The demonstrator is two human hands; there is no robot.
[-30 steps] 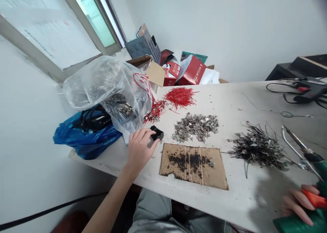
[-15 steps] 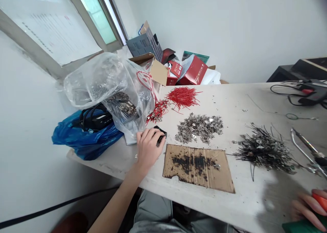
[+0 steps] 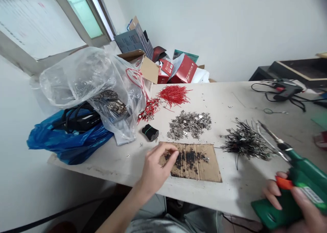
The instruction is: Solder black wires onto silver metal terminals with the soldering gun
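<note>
My left hand [image 3: 159,165] is over the left part of a scorched cardboard piece [image 3: 213,173], thumb and fingertips pinched together. Whatever is in that pinch is too small to make out. Behind it lies a bundle of short black wires [image 3: 150,132] tied with a green band. My right hand [image 3: 288,199] grips a green soldering gun [image 3: 306,171] by its handle, a finger at the orange trigger. The gun's metal tip points toward a pile of black wires with metal tabs [image 3: 245,141]. One small metal tab [image 3: 206,159] lies on the cardboard.
Loose metal tabs [image 3: 190,124] form a heap behind the cardboard. Red wires [image 3: 175,95] lie farther back. A clear plastic bag [image 3: 84,76] and a blue bag [image 3: 66,144] crowd the left side. Boxes [image 3: 185,69] stand beyond the table [image 3: 219,103]; a corded device [image 3: 287,90] sits back right.
My left hand has left the black wire bundle and moved right and nearer, over the cardboard. The soldering gun in my right hand has come further into view as the camera turned.
</note>
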